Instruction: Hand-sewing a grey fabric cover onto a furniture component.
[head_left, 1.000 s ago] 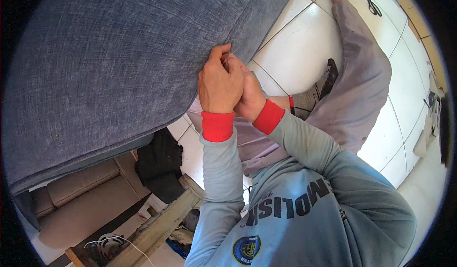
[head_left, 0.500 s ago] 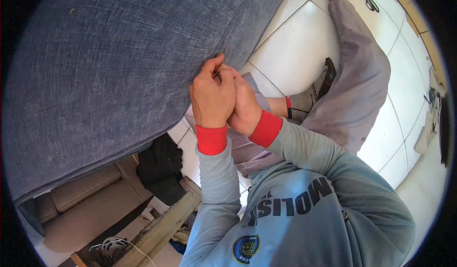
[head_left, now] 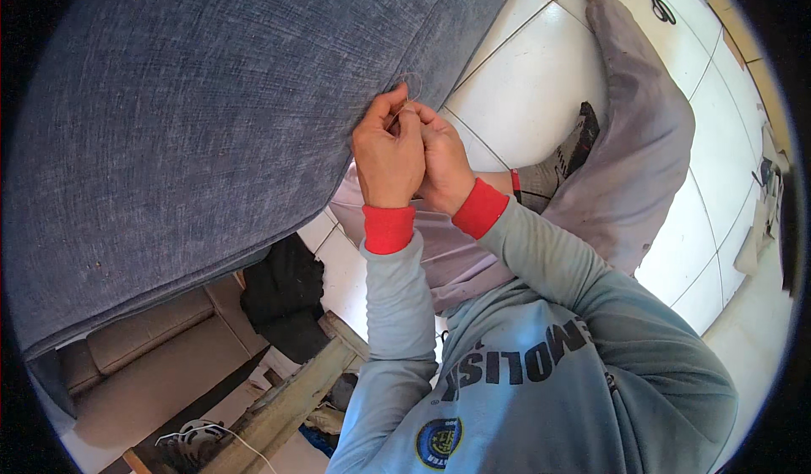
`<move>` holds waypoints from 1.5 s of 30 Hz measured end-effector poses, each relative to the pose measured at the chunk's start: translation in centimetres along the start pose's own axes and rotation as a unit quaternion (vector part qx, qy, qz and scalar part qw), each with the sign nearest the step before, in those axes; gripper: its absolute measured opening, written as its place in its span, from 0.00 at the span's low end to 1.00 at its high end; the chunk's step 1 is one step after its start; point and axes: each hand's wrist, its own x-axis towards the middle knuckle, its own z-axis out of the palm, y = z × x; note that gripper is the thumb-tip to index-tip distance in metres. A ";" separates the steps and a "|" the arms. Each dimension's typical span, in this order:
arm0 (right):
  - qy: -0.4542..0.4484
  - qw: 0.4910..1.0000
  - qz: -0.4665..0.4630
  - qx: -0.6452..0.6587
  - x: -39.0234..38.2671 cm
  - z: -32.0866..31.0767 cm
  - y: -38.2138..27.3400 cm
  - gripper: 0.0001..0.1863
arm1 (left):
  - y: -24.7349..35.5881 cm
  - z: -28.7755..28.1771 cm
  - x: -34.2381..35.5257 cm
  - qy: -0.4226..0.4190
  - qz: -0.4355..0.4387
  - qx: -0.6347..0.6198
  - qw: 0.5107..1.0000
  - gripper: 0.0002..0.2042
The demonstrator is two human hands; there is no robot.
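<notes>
Both hands meet at the edge of a blue-grey upholstered piece (head_left: 220,119), close to its seam. A thin pale thread (head_left: 416,77) loops up from between the fingertips toward the fabric. My left hand (head_left: 387,160) is closed, thumb and index finger pinched at the thread. Beside it and partly behind it, my right hand (head_left: 448,160) is closed too, its fingertips pinching the thread near the left thumb. Whether a needle is among the fingers is too small to make out. Red cuffs circle both wrists.
White floor tiles (head_left: 532,68) extend to the right, under my outstretched leg (head_left: 634,136). Black-handled scissors (head_left: 661,8) lie at the far right. Below the upholstery are a brown cushioned seat (head_left: 160,347), black cloth (head_left: 283,292), a wooden beam (head_left: 287,398) and a white cord (head_left: 241,440).
Both hands have shifted slightly right and away from me, staying together. The thread's loop now stands rounder above the fingertips.
</notes>
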 end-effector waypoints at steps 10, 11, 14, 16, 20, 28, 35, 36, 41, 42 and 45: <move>0.026 0.998 -0.020 -0.045 0.3 0.1 -0.9 0.09 | -0.5 1.2 0.3 0.033 -0.001 -0.059 0.998 0.12; 0.019 0.998 -0.024 -0.054 0.3 0.1 -1.0 0.09 | -0.5 1.3 0.3 0.036 -0.002 -0.059 0.998 0.12; 0.009 0.997 -0.034 -0.073 0.4 0.0 -1.0 0.09 | -0.7 1.5 0.2 0.052 0.015 -0.059 0.997 0.12; 0.008 0.996 -0.040 -0.085 0.5 -0.5 -1.3 0.09 | -0.3 1.8 -0.2 0.074 0.014 -0.059 0.995 0.12; 0.002 0.990 -0.006 -0.139 0.0 -0.4 -1.7 0.11 | -0.8 2.0 -1.0 0.123 -0.004 -0.052 0.991 0.12; 0.055 0.986 -0.030 -0.155 -1.2 1.5 -2.0 0.13 | 0.2 1.4 -0.7 0.097 -0.038 -0.076 0.992 0.11; 0.083 0.977 -0.019 -0.194 -1.8 2.3 -2.1 0.12 | 0.7 0.8 -0.9 0.098 -0.034 -0.071 0.992 0.11; 0.088 0.975 -0.019 -0.203 -1.8 2.3 -2.1 0.12 | 0.6 0.8 -1.0 0.095 -0.034 -0.071 0.992 0.11; 0.082 0.972 -0.018 -0.221 -1.7 2.2 -2.1 0.12 | 0.4 0.5 -1.0 0.086 -0.051 -0.065 0.993 0.11; 0.083 0.970 -0.024 -0.229 -1.7 2.2 -2.0 0.13 | 0.4 0.4 -1.1 0.087 -0.051 -0.064 0.993 0.11; 0.113 0.965 -0.034 -0.233 -1.7 2.4 -1.9 0.12 | 0.2 0.6 -1.0 0.090 -0.036 -0.059 0.993 0.11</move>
